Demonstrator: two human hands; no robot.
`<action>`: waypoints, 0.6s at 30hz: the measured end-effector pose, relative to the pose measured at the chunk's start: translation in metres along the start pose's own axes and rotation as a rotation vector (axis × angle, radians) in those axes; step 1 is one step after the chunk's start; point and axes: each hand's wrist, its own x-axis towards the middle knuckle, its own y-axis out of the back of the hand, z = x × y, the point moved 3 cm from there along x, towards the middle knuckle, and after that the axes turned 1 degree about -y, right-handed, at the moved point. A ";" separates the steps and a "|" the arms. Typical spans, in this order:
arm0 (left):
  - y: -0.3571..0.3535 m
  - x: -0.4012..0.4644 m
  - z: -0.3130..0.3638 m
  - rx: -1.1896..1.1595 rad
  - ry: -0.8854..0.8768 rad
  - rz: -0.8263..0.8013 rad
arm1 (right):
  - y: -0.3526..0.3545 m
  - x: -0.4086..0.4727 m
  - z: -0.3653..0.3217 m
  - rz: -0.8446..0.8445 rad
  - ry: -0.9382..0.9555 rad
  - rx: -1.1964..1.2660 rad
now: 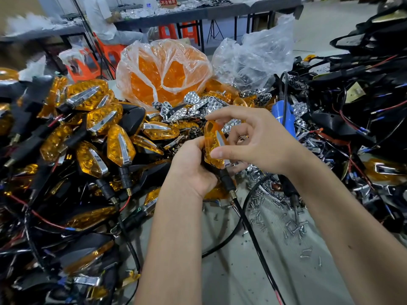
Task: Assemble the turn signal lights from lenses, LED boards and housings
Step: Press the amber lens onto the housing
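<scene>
Above the grey table, between our two hands, we hold an amber turn signal upright. Our left hand curls around its black body from below, and our right hand pinches the lens between thumb and forefinger. A heap of finished lights lies to the left, loose screws to the right.

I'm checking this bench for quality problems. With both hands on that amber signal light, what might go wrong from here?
The right hand pinches the amber lens only by its ends while the left hand grips the body; it may seat crooked. The light's cable trails across loose screws and could drag them. The crowded finished lights alongside might get knocked.
</scene>
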 end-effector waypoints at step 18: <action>-0.012 -0.006 0.011 0.128 -0.103 0.179 | 0.009 0.002 0.014 0.015 0.009 0.173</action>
